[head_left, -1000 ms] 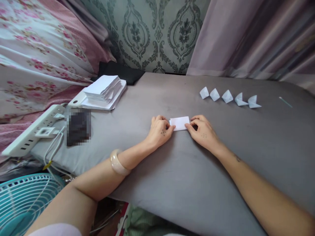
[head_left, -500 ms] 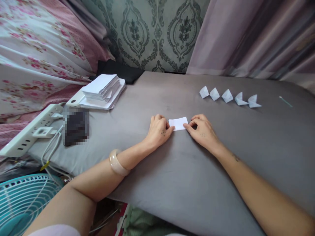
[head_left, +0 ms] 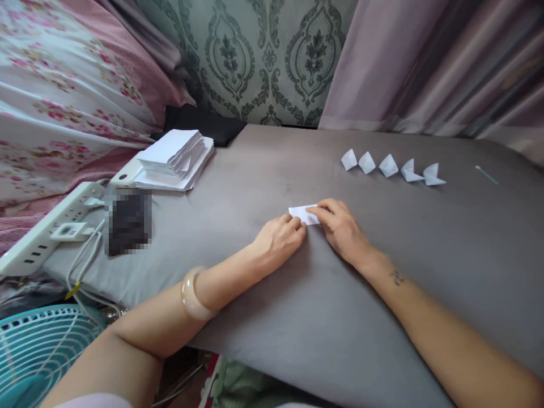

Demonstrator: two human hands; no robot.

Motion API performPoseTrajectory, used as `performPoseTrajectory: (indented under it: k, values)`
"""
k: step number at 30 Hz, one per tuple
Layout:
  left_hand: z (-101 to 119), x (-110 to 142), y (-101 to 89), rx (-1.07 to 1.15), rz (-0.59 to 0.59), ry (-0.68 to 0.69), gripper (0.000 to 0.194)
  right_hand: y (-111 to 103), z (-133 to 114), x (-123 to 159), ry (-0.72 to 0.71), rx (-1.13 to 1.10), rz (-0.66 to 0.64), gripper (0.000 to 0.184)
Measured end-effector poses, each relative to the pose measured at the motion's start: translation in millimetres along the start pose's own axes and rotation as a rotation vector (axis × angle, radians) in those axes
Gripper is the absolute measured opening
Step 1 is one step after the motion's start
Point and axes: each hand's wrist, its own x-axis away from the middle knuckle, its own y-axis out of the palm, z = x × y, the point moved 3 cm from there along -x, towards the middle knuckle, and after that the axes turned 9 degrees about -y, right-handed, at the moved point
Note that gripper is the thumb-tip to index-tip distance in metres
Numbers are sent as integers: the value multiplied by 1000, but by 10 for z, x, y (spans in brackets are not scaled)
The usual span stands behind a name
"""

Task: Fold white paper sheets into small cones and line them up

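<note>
Paper slip (head_left: 301, 213): small, white, folded flat, lying mid-surface on the grey cloth (head_left: 263, 170). The right hand (head_left: 340, 229) presses fingers down on its right part; the left hand (head_left: 280, 238) pinches the near-left edge with curled fingers. For a clean crease, keep edges aligned and press firmly along the fold. Five folded pieces (head_left: 389, 166) lie in a row beyond; a paper stack (head_left: 174, 158) sits far left.
</note>
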Motion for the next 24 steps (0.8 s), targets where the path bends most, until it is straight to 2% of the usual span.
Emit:
performPoseTrajectory:
  k: [4,8,11,17,20,22,24]
  values:
    - [65,96,-14,-23,-3,5,35,-48,-149,22,-130,113,-188,48]
    - [41,120,-24,27,-60,-44,28,-119,-263,37,-109,227,-225,43]
    - [2,130,-43,83,-76,-92,24,-140,-318,51,-93,249,-202,38]
    - [-90,192,-70,161,-3,-113,26,-133,-287,87,6,285,-146,29]
    - [-163,166,-51,284,39,-144,28,-132,-271,93,19,266,-103,27]
    - [-235,109,-26,411,101,-212,28,-134,-250,95,28,245,-53,24]
    - [-327,36,12,543,156,-334,26,-129,-205,96,49,212,-2,21]
